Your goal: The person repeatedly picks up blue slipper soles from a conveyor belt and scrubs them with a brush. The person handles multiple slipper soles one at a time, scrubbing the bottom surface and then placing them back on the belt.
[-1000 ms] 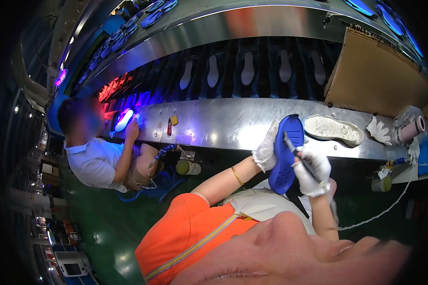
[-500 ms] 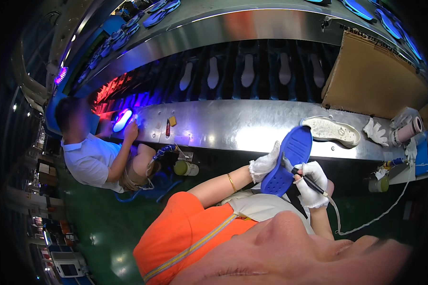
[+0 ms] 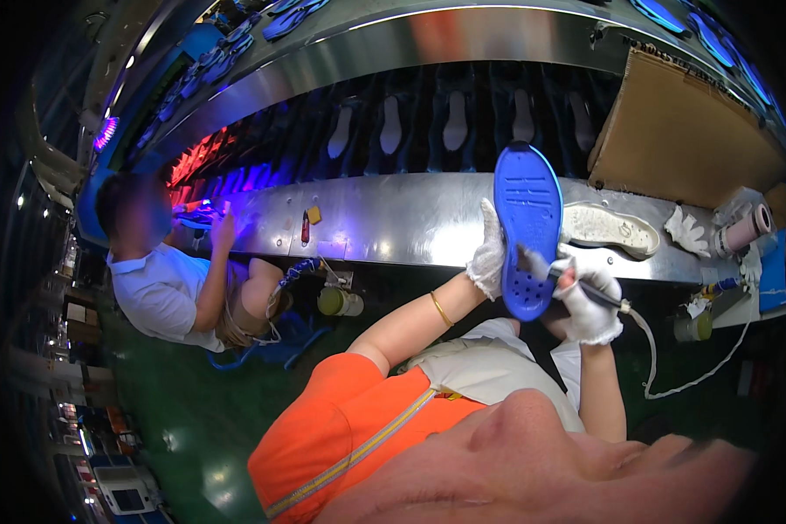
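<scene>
Blue shoe sole (image 3: 527,229) stands upright above the steel counter (image 3: 393,223), my gloved left hand (image 3: 487,255) clasping its edge to steady it (tread facing me) while my right hand (image 3: 588,301) grips a corded tool (image 3: 576,286) against it.

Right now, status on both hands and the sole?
Left hand gloved, gripping blue rubber shoe sole upright by its edge. Right hand holds corded pen-like tool at its heel. Nothing in the way.
</scene>
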The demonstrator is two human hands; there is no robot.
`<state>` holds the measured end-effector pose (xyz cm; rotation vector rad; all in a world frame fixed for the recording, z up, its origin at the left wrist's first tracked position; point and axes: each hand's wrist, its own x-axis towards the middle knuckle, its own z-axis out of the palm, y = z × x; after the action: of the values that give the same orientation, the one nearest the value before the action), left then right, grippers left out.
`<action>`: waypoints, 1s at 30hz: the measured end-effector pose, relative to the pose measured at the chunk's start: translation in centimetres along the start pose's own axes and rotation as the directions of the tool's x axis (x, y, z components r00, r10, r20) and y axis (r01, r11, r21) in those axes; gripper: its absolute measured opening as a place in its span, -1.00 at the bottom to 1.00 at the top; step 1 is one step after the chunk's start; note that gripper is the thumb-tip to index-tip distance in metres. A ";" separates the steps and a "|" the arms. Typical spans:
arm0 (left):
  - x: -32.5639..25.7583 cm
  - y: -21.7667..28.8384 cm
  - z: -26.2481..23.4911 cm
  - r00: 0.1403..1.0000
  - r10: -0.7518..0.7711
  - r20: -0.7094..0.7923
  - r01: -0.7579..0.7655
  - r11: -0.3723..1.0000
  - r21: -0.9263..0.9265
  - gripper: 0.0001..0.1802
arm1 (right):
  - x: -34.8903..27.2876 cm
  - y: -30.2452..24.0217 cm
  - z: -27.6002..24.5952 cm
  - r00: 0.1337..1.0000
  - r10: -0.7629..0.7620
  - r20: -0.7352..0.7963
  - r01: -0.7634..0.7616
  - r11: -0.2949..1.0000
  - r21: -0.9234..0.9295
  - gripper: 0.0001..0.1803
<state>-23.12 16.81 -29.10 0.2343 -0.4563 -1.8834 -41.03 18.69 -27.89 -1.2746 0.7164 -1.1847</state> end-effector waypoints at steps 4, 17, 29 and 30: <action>1.2 0.1 -0.3 1.000 0.024 0.007 -0.024 1.000 -0.008 0.21 | 0.8 -1.9 1.4 0.974 -0.217 0.071 0.228 0.939 -0.257 -0.93; 2.5 1.7 -0.2 0.954 0.246 0.171 -0.234 0.968 -0.085 0.32 | 0.1 -2.2 2.5 0.996 -0.011 0.092 0.021 0.994 -0.111 -0.93; 3.3 3.7 -0.5 0.932 0.072 0.356 -0.094 0.995 0.044 0.33 | 0.4 -1.0 0.5 0.947 0.317 0.057 -0.317 0.885 0.341 -0.87; 3.4 3.7 -0.2 0.946 0.065 0.319 -0.115 0.983 0.140 0.33 | 0.5 -0.7 0.4 0.964 0.264 0.017 -0.259 0.933 0.251 -0.83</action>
<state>-21.03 12.53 -27.53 0.0150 -0.8208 -1.8015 -40.76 18.46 -27.05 -0.9273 0.7001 -1.0309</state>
